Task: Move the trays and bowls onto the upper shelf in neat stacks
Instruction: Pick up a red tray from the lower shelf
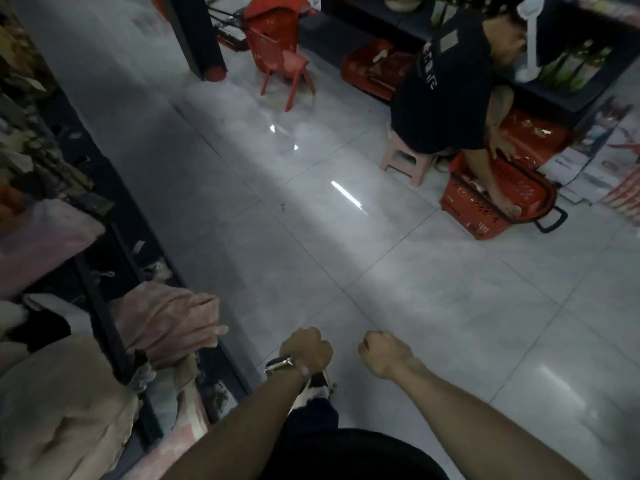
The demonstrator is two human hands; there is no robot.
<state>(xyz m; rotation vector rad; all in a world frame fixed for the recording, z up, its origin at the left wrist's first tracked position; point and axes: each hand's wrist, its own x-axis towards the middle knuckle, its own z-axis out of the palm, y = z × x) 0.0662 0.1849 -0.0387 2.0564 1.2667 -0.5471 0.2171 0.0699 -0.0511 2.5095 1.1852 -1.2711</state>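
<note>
A glossy floor (346, 271) of large pale grey tiles runs up the middle of a shop aisle, with bright streaks of lamp light reflected in it. Along the left edge stands one dark shelf rack (114, 216), crowded with soft pink bundles (166, 320) and other blurred goods. No trays or bowls can be told apart among them.

Two bare forearms reach forward over the floor at the bottom. The left hand (306, 346), with one watch (280, 363) on its wrist, has its fingers curled into a fist and holds nothing. The right hand (384, 353), just beside it but apart, is curled the same way, also holding nothing.

Across the aisle one person in a dark shirt (446, 88) sits on one pink stool (405, 161), reaching into one red basket (498, 199) on the floor. One small red chair (280, 60) stands farther back. More red items lie behind, too blurred to count.
</note>
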